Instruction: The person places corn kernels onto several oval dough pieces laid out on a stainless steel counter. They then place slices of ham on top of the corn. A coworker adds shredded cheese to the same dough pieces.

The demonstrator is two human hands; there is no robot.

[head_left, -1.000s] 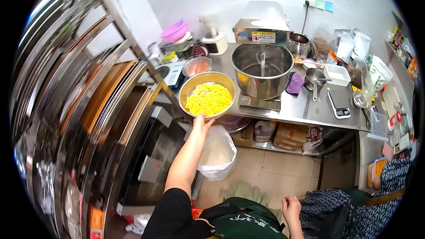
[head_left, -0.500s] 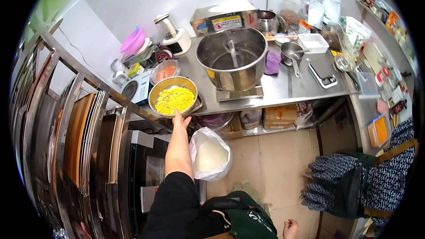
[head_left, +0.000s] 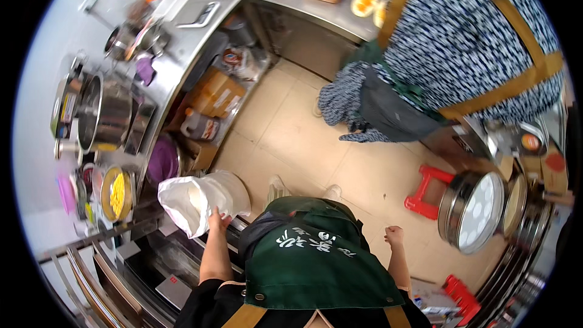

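My left hand (head_left: 218,220) is at the rim of an open white sack (head_left: 235,193) standing on the floor beside the counter. Its fingers look apart, with nothing seen in them; whether they touch the sack is hard to tell. Pale contents show inside the sack's mouth. Low at my right side, my right hand (head_left: 393,235) is curled closed, and no object shows in it. Over on the counter at the left sits a metal bowl (head_left: 126,214) of yellow kernels. Beyond it stands a large steel mixer bowl (head_left: 107,112).
A person in a patterned top (head_left: 467,42) works close by at the far right. Steamer pots (head_left: 470,212) stand on the right near a red stool (head_left: 428,191). A tray rack (head_left: 91,267) is at the lower left. Purple basin (head_left: 164,161) and cardboard box (head_left: 215,92) sit under the counter.
My view has turned to the right. My left hand has left the bowl of yellow kernels and come down to the white sack. My right hand stays low at my side.
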